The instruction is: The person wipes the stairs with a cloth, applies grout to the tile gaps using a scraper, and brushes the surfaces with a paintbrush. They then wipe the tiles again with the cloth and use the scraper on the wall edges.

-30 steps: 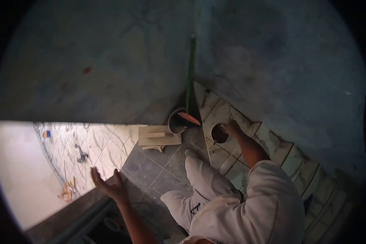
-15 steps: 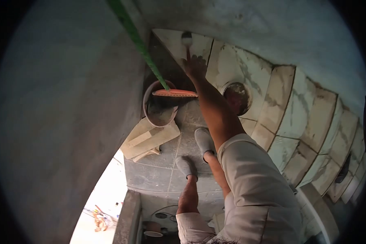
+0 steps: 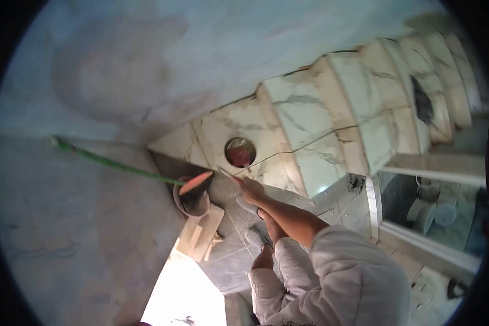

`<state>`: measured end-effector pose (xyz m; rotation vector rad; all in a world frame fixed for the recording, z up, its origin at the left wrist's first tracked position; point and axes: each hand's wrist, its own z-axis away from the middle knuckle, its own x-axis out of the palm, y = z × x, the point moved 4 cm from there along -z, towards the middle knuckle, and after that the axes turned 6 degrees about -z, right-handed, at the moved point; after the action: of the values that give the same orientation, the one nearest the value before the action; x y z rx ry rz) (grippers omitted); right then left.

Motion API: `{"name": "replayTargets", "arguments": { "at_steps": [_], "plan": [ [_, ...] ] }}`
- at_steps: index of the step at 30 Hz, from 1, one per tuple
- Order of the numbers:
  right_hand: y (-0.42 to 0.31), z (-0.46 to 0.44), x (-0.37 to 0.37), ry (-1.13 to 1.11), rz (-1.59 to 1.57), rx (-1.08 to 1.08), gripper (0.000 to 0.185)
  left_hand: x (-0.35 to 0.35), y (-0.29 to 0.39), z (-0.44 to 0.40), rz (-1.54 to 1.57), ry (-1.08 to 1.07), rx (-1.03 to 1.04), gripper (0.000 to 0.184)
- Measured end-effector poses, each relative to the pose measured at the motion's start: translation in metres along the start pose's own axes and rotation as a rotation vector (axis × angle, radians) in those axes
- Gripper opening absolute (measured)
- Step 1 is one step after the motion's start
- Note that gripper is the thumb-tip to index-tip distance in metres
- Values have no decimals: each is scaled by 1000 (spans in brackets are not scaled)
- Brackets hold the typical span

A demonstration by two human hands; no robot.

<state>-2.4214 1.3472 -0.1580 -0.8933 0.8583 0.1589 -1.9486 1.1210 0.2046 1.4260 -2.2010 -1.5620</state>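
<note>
My right hand [image 3: 251,190] is closed around the handle of a paintbrush [image 3: 229,175], held low by the front edge of the bottom marbled step [image 3: 217,133]. The brush is seen nearly edge-on, so its bristles are hard to make out. A round tin [image 3: 240,152] with reddish contents stands on that step, just beyond the hand. To the left of the brush is the orange head [image 3: 196,183] of a green-handled broom, resting over a bucket [image 3: 200,209]. My left hand is out of view.
Marbled stairs [image 3: 301,117] climb to the right along a stained plaster wall [image 3: 130,65]. Pale boards [image 3: 203,231] lie on the grey tiled floor [image 3: 234,220] near my shoes. A dark cloth or bag [image 3: 421,100] lies higher up. A framed opening [image 3: 376,206] is at right.
My view has turned toward the stairs. My right hand, with the brush, has drawn back from the step's far corner to its front edge, nearer my feet.
</note>
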Motion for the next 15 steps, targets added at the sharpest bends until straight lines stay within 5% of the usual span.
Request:
{"name": "replayTargets", "arguments": {
  "at_steps": [1,2,3,5,13,15],
  "plan": [
    [35,44,-13,30,118,25,39,8,-8,4,-14,-37,-1,78],
    [63,89,-39,-35,103,315,39,14,-13,7,-33,-78,-4,77],
    [50,142,-106,21,205,266,35,18,-18,14,-59,-122,-6,76],
    [63,231,-199,176,-24,594,28,32,-18,32,-113,-208,0,74],
    [115,482,-390,940,-315,637,18,66,-11,175,-478,-444,133,67],
    [119,517,-401,1089,-399,688,20,88,-5,223,-442,-705,72,65]
  ]
}}
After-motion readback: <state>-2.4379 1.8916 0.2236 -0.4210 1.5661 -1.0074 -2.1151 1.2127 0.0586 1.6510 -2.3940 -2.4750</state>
